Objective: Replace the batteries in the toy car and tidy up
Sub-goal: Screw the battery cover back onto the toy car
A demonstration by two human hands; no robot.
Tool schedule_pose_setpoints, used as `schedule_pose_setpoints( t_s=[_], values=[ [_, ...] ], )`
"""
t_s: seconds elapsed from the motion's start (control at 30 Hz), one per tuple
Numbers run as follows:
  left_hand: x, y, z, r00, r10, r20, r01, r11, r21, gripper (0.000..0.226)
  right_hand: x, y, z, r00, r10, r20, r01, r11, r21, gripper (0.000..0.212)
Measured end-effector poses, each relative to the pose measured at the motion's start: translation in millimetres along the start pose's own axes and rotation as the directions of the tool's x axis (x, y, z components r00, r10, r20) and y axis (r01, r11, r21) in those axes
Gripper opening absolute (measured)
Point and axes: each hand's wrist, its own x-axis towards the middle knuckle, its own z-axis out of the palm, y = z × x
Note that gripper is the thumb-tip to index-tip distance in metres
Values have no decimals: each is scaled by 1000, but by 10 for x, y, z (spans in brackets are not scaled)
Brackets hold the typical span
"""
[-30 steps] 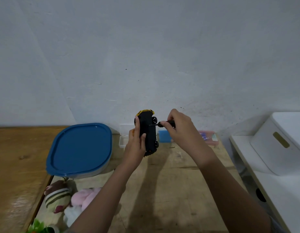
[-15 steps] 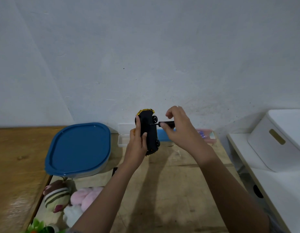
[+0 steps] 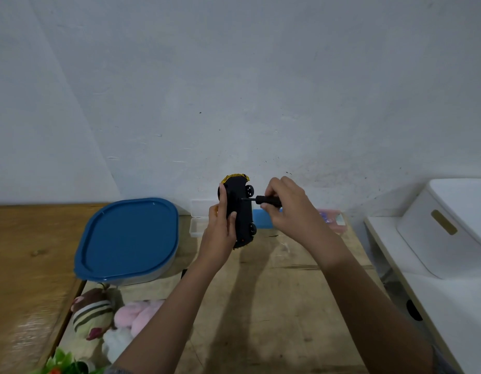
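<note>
The toy car [image 3: 240,211] is black with yellow trim and stands on end above the wooden table, its black underside turned to the right. My left hand [image 3: 220,233] grips it from the left side. My right hand [image 3: 288,209] pinches the black handle of a small screwdriver [image 3: 263,200], whose thin tip touches the car's underside near the upper wheel. The batteries and the battery cover are not visible.
A blue-lidded container [image 3: 128,238] sits at the left. A clear plastic box [image 3: 200,221], a blue block [image 3: 262,218] and a pink case [image 3: 332,220] lie by the wall. Plush toys [image 3: 110,319] rest at the lower left. A white bin [image 3: 450,225] stands on the right.
My right hand's fingers have shifted on the screwdriver handle, opening slightly upward. The car and my left hand have stayed almost still.
</note>
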Motion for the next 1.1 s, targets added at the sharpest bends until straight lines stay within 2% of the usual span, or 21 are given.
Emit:
schedule_pose_setpoints(
  t_s=[0.07,0.17,0.23,0.27,0.33,0.4,0.47,0.53,0.63,0.7,0.77,0.87,0.93,1.0,1.03,1.1],
  values=[
    [-4,-2,11,1000,3,5,-3,1000,4,61,23,5,15,999,29,-31,-30,999,-35,24],
    [-4,1,44,1000,12,17,-12,1000,19,61,30,-20,42,981,156,-119,-169,981,-101,40],
    [-3,-2,64,1000,10,23,-10,1000,8,61,29,-25,40,956,239,-170,-262,957,-125,44],
    [-5,-12,67,1000,6,22,-6,1000,0,61,28,-14,35,951,265,-163,-279,957,-75,41],
    [1,-35,67,1000,-3,16,3,1000,-8,60,35,28,0,962,264,-72,-258,962,87,29],
    [4,-45,60,1000,-14,21,14,1000,-16,61,35,51,-49,976,212,45,-217,963,159,23],
    [4,-44,47,999,-24,26,25,999,-27,62,35,41,-80,988,134,73,-141,985,104,17],
    [8,-39,38,999,-38,22,39,998,-44,62,41,2,-75,996,82,18,-82,997,6,15],
    [16,-30,51,999,-42,33,44,997,-56,61,49,-55,-58,992,110,-56,-113,992,-53,29],
    [17,-34,66,999,-36,26,37,998,-54,61,37,-75,-53,992,105,-73,-114,983,-144,30],
    [27,-57,75,999,-41,20,42,997,-67,61,13,-81,-75,996,88,-6,-88,989,-120,21],
    [40,-97,74,998,-54,19,55,994,-90,62,10,-68,-101,985,109,131,-100,992,-78,18],
    [42,-99,80,999,-45,20,47,994,-101,62,27,-88,-81,987,141,76,-128,980,-149,23],
    [36,-96,93,999,-36,29,39,995,-92,63,38,-109,-71,984,179,3,-172,949,-266,40],
    [33,-99,100,999,-37,34,40,996,-81,63,35,-108,-70,983,182,-12,-178,944,-278,43],
    [25,-98,105,998,-39,46,42,997,-71,63,12,-96,-78,985,173,22,-165,965,-205,34]
  ],
)
